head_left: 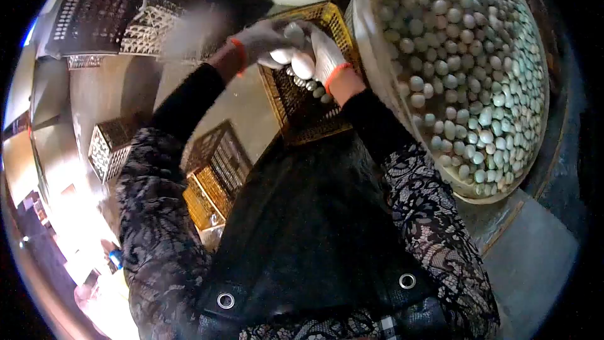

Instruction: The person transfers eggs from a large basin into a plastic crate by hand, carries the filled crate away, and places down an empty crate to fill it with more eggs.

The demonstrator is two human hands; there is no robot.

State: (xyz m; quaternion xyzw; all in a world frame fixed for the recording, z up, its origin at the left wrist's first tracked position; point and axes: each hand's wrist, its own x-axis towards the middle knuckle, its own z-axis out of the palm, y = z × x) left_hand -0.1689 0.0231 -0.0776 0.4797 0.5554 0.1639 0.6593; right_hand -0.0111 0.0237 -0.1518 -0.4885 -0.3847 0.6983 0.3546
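Both my hands wear white gloves with orange cuffs and meet over a yellow plastic crate [302, 136]. Between them is a cluster of pale eggs [303, 66]. My left hand [260, 43] curls around the eggs from the left, and my right hand [326, 53] closes on them from the right. How many eggs each hand has is hard to make out. Below my hands, several more eggs [319, 91] lie inside the crate. Close to my right arm stands a large pale-rimmed tub [406, 110] filled with a great many white and greenish eggs.
Stacked dark crates [94, 9] and a white crate [148, 31] stand at the upper left. Another white crate [108, 151] sits on the floor at left. A yellow crate [204, 198] is beside my left arm. A black apron [308, 226] covers my front.
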